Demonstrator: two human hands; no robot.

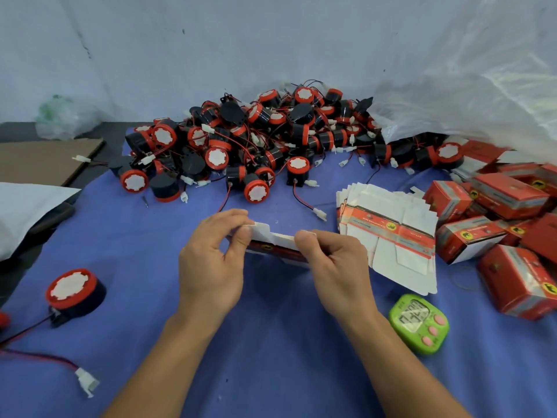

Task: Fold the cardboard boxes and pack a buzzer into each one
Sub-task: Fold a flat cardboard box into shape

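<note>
Cardboard box (275, 240), unfolded, is pinched at either end by fingers of the left hand (211, 267) and right hand (337, 270). Behind it lies a buzzer heap (256, 137); to its right, flat blanks (388, 233), folded cartons (509, 194) and a green timer (419, 322).

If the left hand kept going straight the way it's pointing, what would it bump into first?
The left hand pinches the flat box; past that, it would probably meet the buzzer pile first, though depth is unclear.
</note>
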